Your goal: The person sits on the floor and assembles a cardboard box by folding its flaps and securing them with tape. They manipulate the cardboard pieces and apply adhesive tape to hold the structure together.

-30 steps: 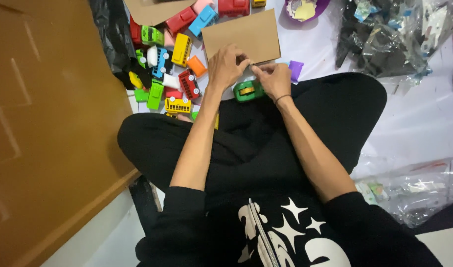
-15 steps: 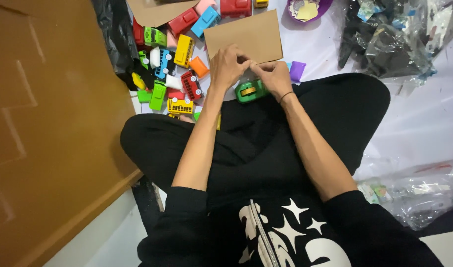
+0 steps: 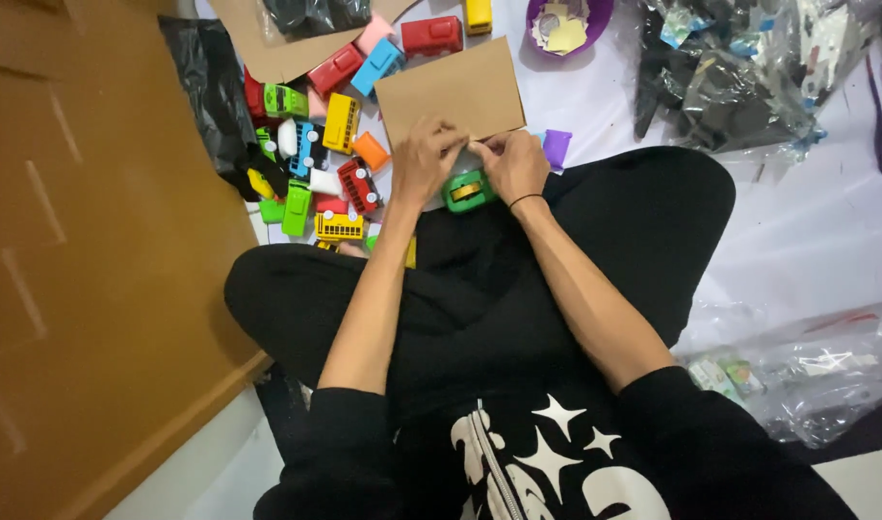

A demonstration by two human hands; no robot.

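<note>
From the head camera, a white floor sheet (image 3: 605, 96) carries a heap of coloured toy cars (image 3: 316, 154) at ten o'clock, beside a brown board (image 3: 75, 241) at nine; clear bags (image 3: 749, 67) crowd one o'clock. Open sheet lies at three. The left hand (image 3: 424, 159) and right hand (image 3: 514, 166) meet, fingers pinched closed on the near edge of a cardboard piece (image 3: 451, 91); a green toy car (image 3: 467, 190) sits just below them.

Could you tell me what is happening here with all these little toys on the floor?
A person sits cross-legged on the floor, both hands at the near edge of a brown cardboard piece. The left hand and right hand pinch something small there, too small to make out. A green toy car lies just below them, and a pile of coloured toy vehicles sits to the left.
</note>
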